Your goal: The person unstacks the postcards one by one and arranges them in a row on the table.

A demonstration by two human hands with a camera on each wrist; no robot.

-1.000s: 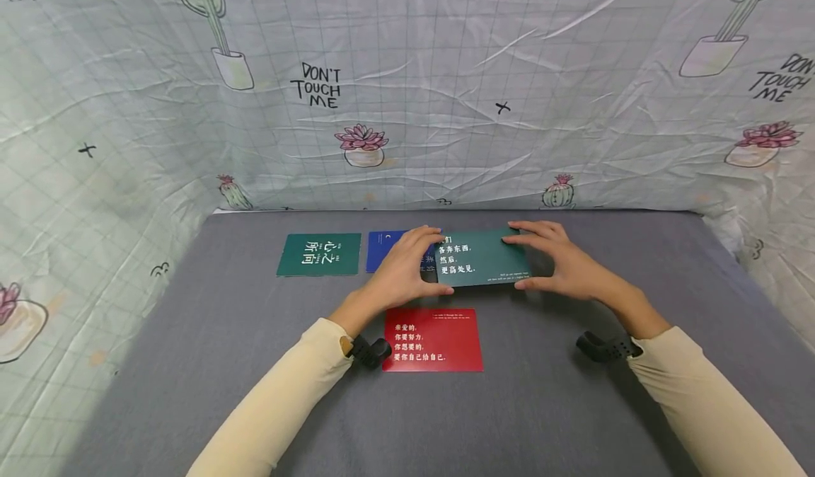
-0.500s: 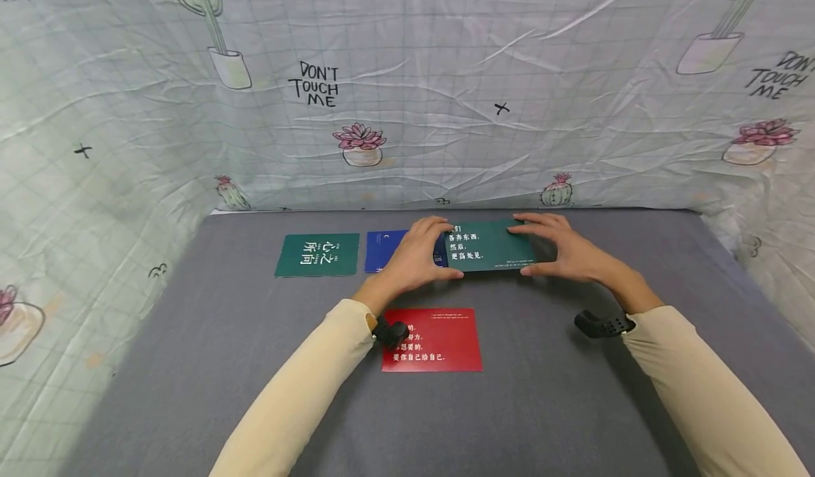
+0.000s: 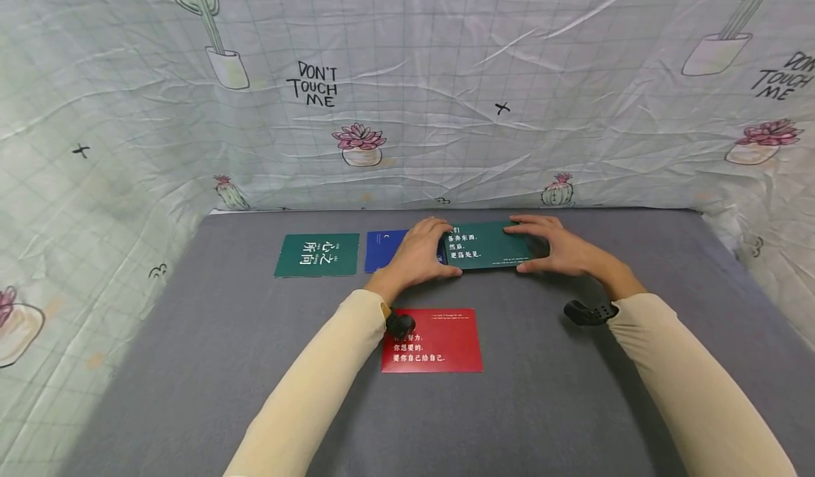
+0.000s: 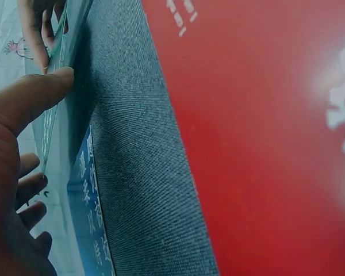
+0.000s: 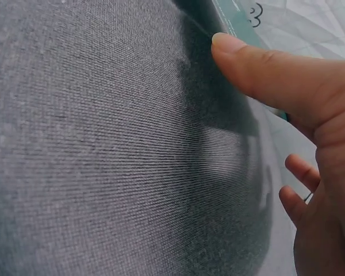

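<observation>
A dark green card [image 3: 492, 245] with white Chinese writing spans the gap between my two hands in the head view. My left hand [image 3: 417, 254] grips its left end, thumb at the near corner and fingers at the far one. At the other end, my right hand [image 3: 555, 249] holds the card the same way. In the left wrist view the card [image 4: 75, 92] stands above the grey cloth. A blue card [image 3: 384, 247] lies to its left, partly hidden by my left hand. Nearer to me lies a red card [image 3: 446, 342], its left side partly under my left wrist strap.
Another green card [image 3: 317, 255] lies flat left of the blue one. Grey cloth [image 3: 541, 406] covers the table. A pale curtain printed with cacti [image 3: 420, 109] hangs along the back and sides. Black straps [image 3: 591, 313] sit on both wrists.
Both hands have carried the green card away from me and slightly right, then nearly stopped over the last half second. The red, blue and other green cards have stayed put.
</observation>
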